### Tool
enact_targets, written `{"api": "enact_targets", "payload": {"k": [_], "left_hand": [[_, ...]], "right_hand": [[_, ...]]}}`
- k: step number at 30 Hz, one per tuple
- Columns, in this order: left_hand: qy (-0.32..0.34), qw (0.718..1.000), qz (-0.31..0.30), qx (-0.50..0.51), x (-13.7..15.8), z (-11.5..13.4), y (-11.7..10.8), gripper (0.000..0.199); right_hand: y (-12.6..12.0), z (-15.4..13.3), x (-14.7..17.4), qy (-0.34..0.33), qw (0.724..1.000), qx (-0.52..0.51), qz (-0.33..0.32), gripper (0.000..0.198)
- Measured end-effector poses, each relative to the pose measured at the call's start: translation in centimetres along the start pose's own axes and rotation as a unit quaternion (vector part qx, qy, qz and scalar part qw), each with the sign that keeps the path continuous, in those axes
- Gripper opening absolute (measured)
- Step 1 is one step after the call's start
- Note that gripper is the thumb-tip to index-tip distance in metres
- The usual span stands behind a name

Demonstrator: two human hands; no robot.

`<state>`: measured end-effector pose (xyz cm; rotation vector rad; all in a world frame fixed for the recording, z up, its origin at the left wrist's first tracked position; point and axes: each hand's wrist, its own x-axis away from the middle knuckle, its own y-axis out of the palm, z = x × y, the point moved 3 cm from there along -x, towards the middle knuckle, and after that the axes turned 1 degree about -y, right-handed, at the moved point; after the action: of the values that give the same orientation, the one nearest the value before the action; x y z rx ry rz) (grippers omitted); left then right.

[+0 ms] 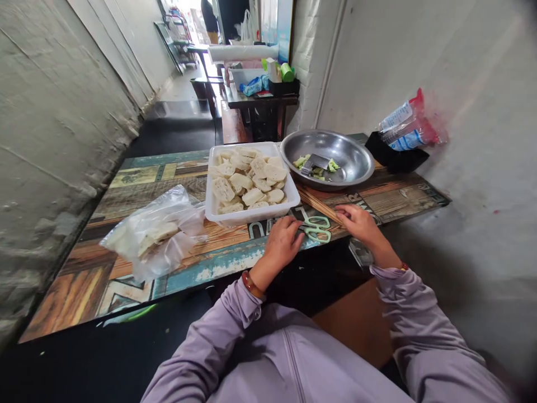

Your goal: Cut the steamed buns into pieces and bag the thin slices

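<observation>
Several thin wooden sticks [315,202] slant toward the worktop's [88,280] near edge, where the right hand [358,223] touches their ends with its fingertips, whether pinching I cannot tell; the left hand [282,240], fingers bent, rests at the blade end of green-handled scissors [318,221], its grip likewise unclear. Nearer the far edge stand a white plastic tub [255,215] of pale slices [241,182] and a steel basin [356,161].

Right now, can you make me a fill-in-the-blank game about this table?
1. The scissors handles are coloured ____.
2. In the picture, the bag is to the ____ of the tub.
3. The hand nearest the sticks is the person's ____ one.
4. The bowl is made of ____.

Missing words: green; left; right; metal.
</observation>
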<state>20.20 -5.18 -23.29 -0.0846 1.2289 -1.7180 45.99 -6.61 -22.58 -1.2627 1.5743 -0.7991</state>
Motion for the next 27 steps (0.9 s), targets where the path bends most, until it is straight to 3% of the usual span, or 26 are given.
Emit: {"api": "enact_targets", "payload": {"k": [7,13,16,22,27], "left_hand": [[0.04,0.999,-0.008,0.007,-2.6,0.5,1.1,0.025],[0.053,0.997,-0.043,-0.038,-2.1,0.2,1.9,0.027],[0.054,0.996,-0.045,-0.049,-1.9,0.2,2.0,0.027],[0.056,0.995,-0.055,-0.061,-1.7,0.4,2.0,0.027],[0.054,0.996,-0.049,-0.047,-1.4,0.4,1.8,0.026]], "right_hand": [[-2.4,1.5,1.1,0.019,0.996,-0.049,0.069,0.033],[-4.2,3.1,1.6,0.052,0.989,-0.053,0.128,0.034],[-4.2,3.2,2.6,0.062,0.989,-0.055,0.121,0.033],[-2.1,1.4,4.2,0.074,0.996,-0.029,0.035,0.032],[-0.6,-1.1,1.7,0.006,0.998,0.064,0.023,0.038]]}}
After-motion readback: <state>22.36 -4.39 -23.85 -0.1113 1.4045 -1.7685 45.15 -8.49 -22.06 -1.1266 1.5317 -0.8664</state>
